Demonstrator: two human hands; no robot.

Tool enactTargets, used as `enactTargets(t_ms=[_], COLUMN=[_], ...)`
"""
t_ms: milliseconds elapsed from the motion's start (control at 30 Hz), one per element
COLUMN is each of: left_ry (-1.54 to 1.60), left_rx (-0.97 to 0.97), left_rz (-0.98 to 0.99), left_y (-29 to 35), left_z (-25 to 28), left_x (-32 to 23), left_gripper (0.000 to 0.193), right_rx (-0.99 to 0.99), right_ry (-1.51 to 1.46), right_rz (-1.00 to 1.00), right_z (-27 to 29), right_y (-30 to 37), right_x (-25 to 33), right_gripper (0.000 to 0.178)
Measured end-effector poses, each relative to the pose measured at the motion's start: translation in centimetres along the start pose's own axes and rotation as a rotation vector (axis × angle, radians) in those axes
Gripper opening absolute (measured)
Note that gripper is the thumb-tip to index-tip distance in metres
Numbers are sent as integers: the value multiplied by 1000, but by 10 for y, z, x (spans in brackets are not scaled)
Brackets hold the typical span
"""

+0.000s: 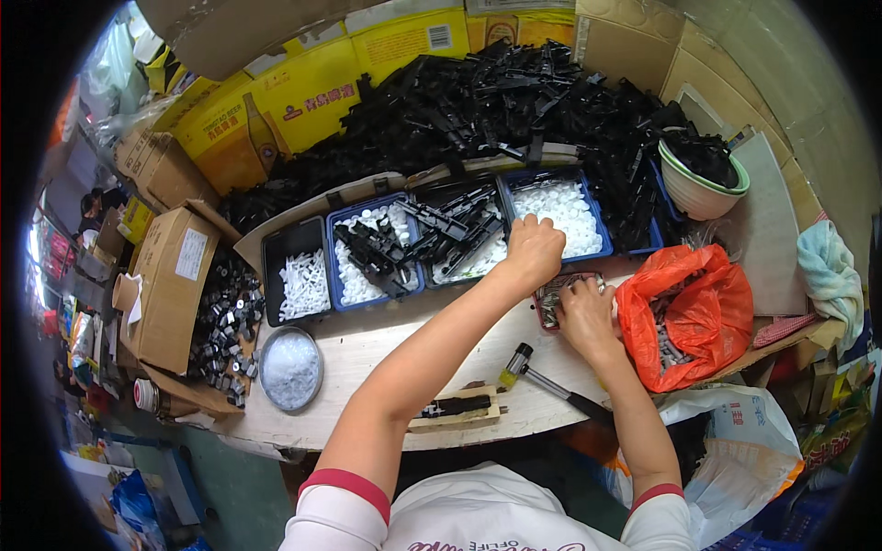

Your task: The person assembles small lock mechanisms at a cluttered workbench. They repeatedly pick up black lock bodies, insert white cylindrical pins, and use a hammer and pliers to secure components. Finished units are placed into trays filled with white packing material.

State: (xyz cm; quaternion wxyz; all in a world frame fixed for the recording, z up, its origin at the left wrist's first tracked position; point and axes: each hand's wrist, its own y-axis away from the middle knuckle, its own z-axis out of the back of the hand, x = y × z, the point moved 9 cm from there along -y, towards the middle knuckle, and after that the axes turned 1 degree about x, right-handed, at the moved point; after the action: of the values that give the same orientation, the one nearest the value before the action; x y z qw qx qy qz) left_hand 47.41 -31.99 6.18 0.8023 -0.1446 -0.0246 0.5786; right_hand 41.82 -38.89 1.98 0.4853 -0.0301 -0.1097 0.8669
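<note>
My left hand (537, 248) is over the near edge of a blue bin (606, 230) filled with small white plastic parts (562, 207). Its fingers are curled closed, and what they pinch is hidden. Beside it, my right hand (588, 312) reaches down with bent fingers into a small reddish tray (540, 314) of thin metal pins; its fingertips are closed, on what I cannot make out. In front of me on the bench, a black part lies in a wooden fixture (496, 413). A hammer (551, 381) with a yellow-and-black head rests to its right.
More bins (266, 266) with white and black parts line the bench. Behind them rises a heap of black parts (459, 101). An orange-red plastic bag (634, 321) of grey pieces stands right. A round dish (290, 404) of clear pieces and a cardboard box (161, 303) are left.
</note>
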Motion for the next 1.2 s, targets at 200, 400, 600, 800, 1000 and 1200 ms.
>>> enactTargets(t_ms=[200, 400, 600, 800, 1000, 1200], left_ry=[-70, 964, 1925, 2282, 2443, 2441], left_rx=[47, 38, 51, 45, -69, -114], left_rz=[-51, 332, 497, 563, 529, 487], left_y=[-18, 1, 84, 179, 221, 232], left_z=[-18, 8, 10, -12, -8, 1], left_x=[2, 42, 28, 11, 12, 18], left_gripper=[8, 14, 22, 14, 18, 13], right_rx=[-32, -136, -210, -268, -222, -215], right_ry=[-75, -229, -415, -573, -632, -612], right_rz=[68, 75, 99, 339, 507, 546], right_z=[1, 12, 21, 89, 100, 105], right_y=[-2, 5, 12, 35, 47, 46], right_x=[6, -9, -13, 54, 109, 129], right_gripper=[8, 7, 8, 11, 16, 14])
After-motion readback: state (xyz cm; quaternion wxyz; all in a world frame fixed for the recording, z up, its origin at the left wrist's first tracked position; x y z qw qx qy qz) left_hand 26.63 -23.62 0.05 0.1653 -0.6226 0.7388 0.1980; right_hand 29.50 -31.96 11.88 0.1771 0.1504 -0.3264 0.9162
